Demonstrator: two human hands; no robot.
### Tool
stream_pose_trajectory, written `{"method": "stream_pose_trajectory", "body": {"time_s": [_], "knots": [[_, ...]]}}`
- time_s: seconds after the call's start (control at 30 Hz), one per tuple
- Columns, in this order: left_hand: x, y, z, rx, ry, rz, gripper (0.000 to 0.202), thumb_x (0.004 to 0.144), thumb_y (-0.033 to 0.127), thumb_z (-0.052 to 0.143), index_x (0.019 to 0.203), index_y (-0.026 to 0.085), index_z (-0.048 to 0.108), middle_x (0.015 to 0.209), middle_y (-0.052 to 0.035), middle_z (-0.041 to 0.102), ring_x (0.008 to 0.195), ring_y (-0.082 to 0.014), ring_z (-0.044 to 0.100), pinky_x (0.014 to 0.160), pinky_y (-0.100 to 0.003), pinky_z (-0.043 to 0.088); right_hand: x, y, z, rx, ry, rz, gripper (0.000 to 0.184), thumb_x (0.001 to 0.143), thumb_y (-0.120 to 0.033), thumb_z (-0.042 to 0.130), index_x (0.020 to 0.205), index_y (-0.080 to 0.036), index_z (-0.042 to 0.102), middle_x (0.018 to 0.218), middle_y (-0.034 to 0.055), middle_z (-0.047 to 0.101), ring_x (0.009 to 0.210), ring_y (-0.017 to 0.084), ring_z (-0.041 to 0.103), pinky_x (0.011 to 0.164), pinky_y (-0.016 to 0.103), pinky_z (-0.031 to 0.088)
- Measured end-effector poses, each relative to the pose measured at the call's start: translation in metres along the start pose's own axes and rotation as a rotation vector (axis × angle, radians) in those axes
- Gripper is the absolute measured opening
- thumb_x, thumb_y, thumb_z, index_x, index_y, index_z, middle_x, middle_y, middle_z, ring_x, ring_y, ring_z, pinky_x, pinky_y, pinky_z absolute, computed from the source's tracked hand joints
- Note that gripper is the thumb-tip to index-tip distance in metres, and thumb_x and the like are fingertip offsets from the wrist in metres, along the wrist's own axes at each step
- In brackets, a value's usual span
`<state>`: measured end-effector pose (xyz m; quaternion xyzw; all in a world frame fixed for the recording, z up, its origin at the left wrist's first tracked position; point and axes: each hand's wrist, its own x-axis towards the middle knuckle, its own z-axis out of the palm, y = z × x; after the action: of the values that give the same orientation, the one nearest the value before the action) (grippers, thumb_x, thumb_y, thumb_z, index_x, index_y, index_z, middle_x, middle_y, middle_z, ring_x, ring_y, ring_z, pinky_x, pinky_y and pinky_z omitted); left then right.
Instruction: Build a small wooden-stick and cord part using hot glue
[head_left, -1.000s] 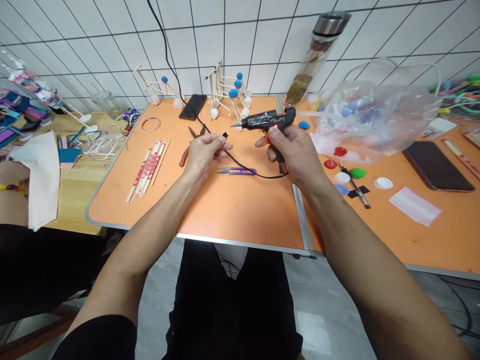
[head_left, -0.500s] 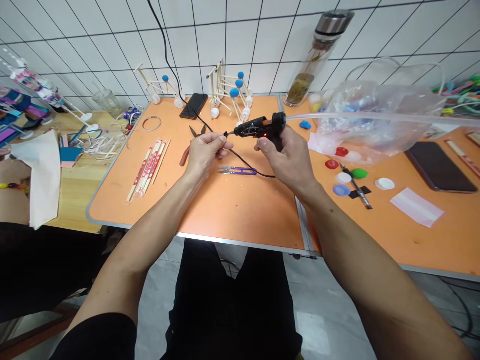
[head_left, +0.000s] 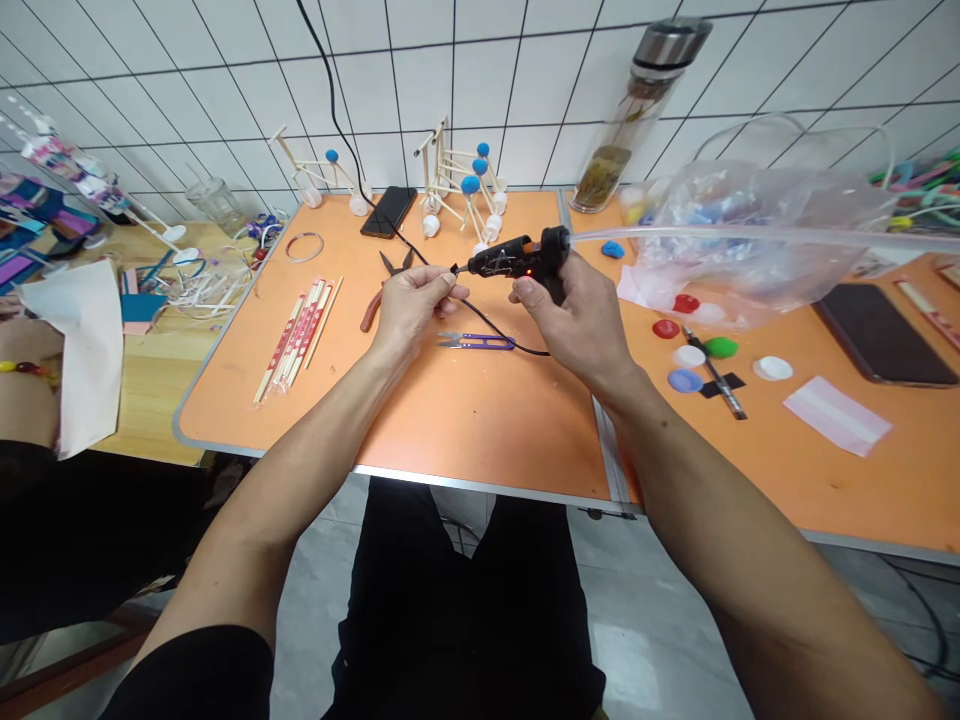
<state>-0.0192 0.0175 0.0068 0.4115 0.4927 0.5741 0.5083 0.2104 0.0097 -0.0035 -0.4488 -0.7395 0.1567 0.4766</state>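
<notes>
Grip talk: hold the back, respect the front

From where I'm standing, the thing to watch is the black plastic glue gun with a metal nozzle (head_left: 510, 258). It's up in the air over the flat orange tabletop (head_left: 450, 420), and the right hand (head_left: 581, 315) has it, fingers wrapped round the handle, thumb along the side. Can't tell from here if a finger is on the trigger.

Left hand (head_left: 412, 300) has thumb and fingertips pinched tight on a tiny flat black piece (head_left: 454, 268). Nozzle tip is right up at it; touching or just short, can't say.

My guess on handling: the gun is light, stiff and not slippery, so one hand is plenty. A little red light is glowing on it, so I'd treat the nozzle as hot and stick to the handle. The long clear glue stick (head_left: 712, 234) poking way out the back looks bendy and probably drags the rear end a bit. Thin black cord (head_left: 532, 350) may tug too, and it runs across the purple-handled metal snips (head_left: 484, 342).

That black piece looks thin and near weightless. I'd pinch it by the far edge, well away from the glue.
</notes>
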Motion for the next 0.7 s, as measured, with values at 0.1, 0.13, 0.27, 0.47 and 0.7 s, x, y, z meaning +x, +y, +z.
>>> {"method": "stream_pose_trajectory", "body": {"time_s": [0.1, 0.13, 0.27, 0.47, 0.7], "knots": [[-0.0001, 0.0001, -0.0002, 0.004, -0.004, 0.004, 0.016, 0.105, 0.015, 0.079, 0.089, 0.016, 0.080, 0.083, -0.0060, 0.086, 0.057, -0.0079, 0.065, 0.062, -0.021, 0.052, -0.0004, 0.0005, 0.0004, -0.003, -0.009, 0.004, 0.076, 0.106, -0.095, 0.054, 0.130, -0.028, 0.079, 0.098, 0.0083, 0.083, 0.091, 0.034, 0.080, 0.097, 0.059, 0.068], [-0.0002, 0.0000, -0.0003, 0.006, -0.005, 0.006, 0.016, 0.105, 0.015, 0.079, 0.089, 0.016, 0.080, 0.083, -0.0060, 0.086, 0.057, -0.0079, 0.065, 0.062, -0.021, 0.052, -0.0006, 0.0007, 0.0005, 0.000, -0.014, 0.001, 0.076, 0.106, -0.095, 0.054, 0.133, -0.028, 0.078, 0.100, 0.0085, 0.084, 0.094, 0.035, 0.080, 0.098, 0.059, 0.067], [-0.0001, -0.0008, -0.0011, 0.011, -0.009, 0.012, 0.014, 0.102, 0.017, 0.083, 0.089, 0.016, 0.080, 0.083, -0.0059, 0.087, 0.057, -0.0080, 0.066, 0.062, -0.021, 0.053, -0.0010, 0.0002, 0.0005, -0.008, -0.029, -0.009, 0.077, 0.108, -0.094, 0.052, 0.139, -0.028, 0.076, 0.104, 0.0089, 0.085, 0.101, 0.036, 0.081, 0.101, 0.060, 0.067], [-0.0020, 0.0004, -0.0004, -0.004, -0.017, 0.016, 0.014, 0.103, 0.015, 0.081, 0.089, 0.016, 0.081, 0.082, -0.0059, 0.086, 0.057, -0.0079, 0.065, 0.061, -0.020, 0.053, -0.0008, -0.0044, -0.0002, -0.016, -0.007, 0.003, 0.074, 0.106, -0.093, 0.056, 0.134, -0.028, 0.078, 0.101, 0.0105, 0.085, 0.095, 0.037, 0.081, 0.100, 0.062, 0.068], [-0.0029, 0.0031, 0.0021, 0.020, 0.007, -0.003, 0.015, 0.097, 0.021, 0.091, 0.088, 0.017, 0.080, 0.083, -0.0066, 0.087, 0.056, -0.0076, 0.065, 0.062, -0.020, 0.053, -0.0008, -0.0061, -0.0006, 0.000, 0.012, -0.016, 0.068, 0.107, -0.091, 0.057, 0.132, -0.032, 0.078, 0.100, 0.0082, 0.085, 0.095, 0.036, 0.081, 0.097, 0.059, 0.069]]}}
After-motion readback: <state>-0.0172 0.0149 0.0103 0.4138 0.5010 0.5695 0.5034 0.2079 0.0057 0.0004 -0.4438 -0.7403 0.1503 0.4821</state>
